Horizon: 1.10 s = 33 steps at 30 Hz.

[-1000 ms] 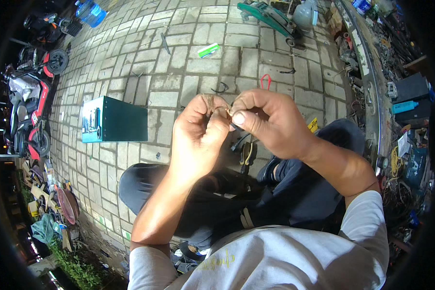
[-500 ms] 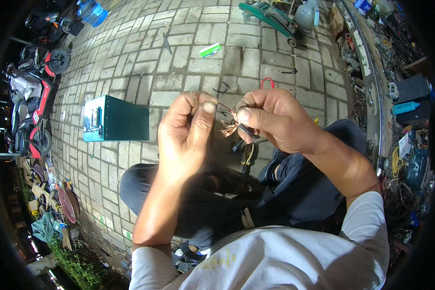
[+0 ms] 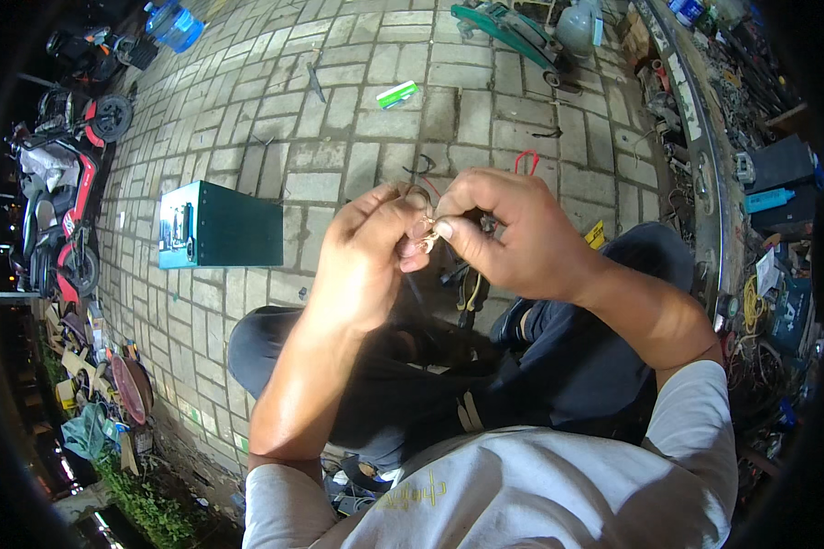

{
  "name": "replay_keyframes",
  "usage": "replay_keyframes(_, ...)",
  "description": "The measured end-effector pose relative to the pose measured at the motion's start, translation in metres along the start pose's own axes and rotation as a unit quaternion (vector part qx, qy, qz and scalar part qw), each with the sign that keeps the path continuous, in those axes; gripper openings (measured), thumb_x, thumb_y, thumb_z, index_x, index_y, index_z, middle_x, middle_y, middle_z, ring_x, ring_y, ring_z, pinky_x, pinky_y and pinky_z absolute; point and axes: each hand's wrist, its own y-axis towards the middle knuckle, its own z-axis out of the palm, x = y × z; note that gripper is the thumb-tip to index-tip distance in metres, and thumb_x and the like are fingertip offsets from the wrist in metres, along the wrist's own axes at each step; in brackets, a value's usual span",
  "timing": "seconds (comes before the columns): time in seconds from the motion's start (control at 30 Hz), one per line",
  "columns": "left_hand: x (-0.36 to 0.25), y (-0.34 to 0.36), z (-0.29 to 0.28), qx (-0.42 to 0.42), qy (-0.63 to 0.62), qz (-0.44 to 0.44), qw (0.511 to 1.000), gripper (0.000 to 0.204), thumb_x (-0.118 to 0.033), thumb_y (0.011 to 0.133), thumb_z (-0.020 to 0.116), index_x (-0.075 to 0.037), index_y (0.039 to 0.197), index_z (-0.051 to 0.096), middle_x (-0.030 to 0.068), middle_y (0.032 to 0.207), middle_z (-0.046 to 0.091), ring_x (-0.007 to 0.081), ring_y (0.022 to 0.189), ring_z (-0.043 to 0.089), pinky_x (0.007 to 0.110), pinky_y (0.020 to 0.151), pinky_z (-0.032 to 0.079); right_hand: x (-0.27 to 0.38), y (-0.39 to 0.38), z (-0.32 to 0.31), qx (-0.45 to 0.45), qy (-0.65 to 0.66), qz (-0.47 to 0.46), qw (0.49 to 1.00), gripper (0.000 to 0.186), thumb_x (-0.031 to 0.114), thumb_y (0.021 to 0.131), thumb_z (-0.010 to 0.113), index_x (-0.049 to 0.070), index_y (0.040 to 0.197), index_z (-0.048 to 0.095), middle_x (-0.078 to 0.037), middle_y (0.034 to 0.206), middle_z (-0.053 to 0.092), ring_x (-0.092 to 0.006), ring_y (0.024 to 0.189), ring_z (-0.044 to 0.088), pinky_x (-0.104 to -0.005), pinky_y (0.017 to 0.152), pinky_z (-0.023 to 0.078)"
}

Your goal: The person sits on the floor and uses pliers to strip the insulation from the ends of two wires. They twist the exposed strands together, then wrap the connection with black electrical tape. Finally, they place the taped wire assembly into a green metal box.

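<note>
My left hand (image 3: 368,245) and my right hand (image 3: 520,231) meet in front of me above the paving, fingertips nearly touching. Both pinch frayed bare copper wire (image 3: 428,241), whose strands show bright between the thumbs. A thin red wire (image 3: 433,187) sticks up between the fingers. Beyond my right hand a red wire loop (image 3: 527,161) stands out, and its link to the bundle is hidden. Below the hands, a tool with yellow-and-black handles (image 3: 472,295) lies on the ground between my legs, partly covered.
A dark green metal box (image 3: 233,224) stands to the left. Ahead lie a green-and-white packet (image 3: 396,95), black scraps (image 3: 419,166) and a green floor jack (image 3: 508,35). Red scooters (image 3: 82,197) stand far left. Clutter and a teal case (image 3: 790,316) line the right side.
My left hand has moved right and its fingers have curled onto the copper strands, which were fanned out in view before. The red wire loop has shifted slightly right.
</note>
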Motion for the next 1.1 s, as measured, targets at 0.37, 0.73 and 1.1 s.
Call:
replay_keyframes(0.37, 0.005, -0.012, -0.001, -0.051, 0.229, 0.216, 0.948, 0.011, 0.003, 0.085, 0.06, 0.004, 0.095, 0.064, 0.0036, 0.083, 0.063, 0.0058, 0.074, 0.055, 0.02, 0.067, 0.045, -0.001, -0.004, -0.001, 0.017, 0.191, 0.154, 0.969, 0.018, 0.017, 0.093, 0.059, -0.001, 0.093, 0.059, 0.002, 0.076, 0.056, -0.002, 0.066, 0.047, -0.0188, 0.058, 0.04)
replay_keyframes(0.73, 0.004, -0.008, 0.002, -0.039, 0.248, 0.193, 0.949, 0.004, 0.002, 0.084, 0.06, 0.005, 0.085, 0.063, 0.0045, 0.076, 0.062, 0.0088, 0.068, 0.056, 0.023, 0.065, 0.046, 0.008, -0.004, -0.002, 0.018, 0.152, 0.138, 0.979, 0.016, 0.014, 0.093, 0.058, -0.001, 0.095, 0.06, 0.0, 0.08, 0.059, -0.003, 0.071, 0.05, -0.0202, 0.062, 0.043)
replay_keyframes(1.1, 0.011, -0.007, 0.005, -0.029, 0.22, 0.222, 0.949, 0.007, 0.003, 0.086, 0.055, 0.001, 0.079, 0.057, 0.0017, 0.077, 0.058, 0.0062, 0.067, 0.05, 0.021, 0.062, 0.042, 0.003, -0.004, -0.003, 0.054, 0.245, 0.173, 0.952, 0.015, 0.015, 0.093, 0.057, 0.0, 0.091, 0.06, 0.0, 0.076, 0.059, -0.0046, 0.069, 0.052, -0.0208, 0.062, 0.043)
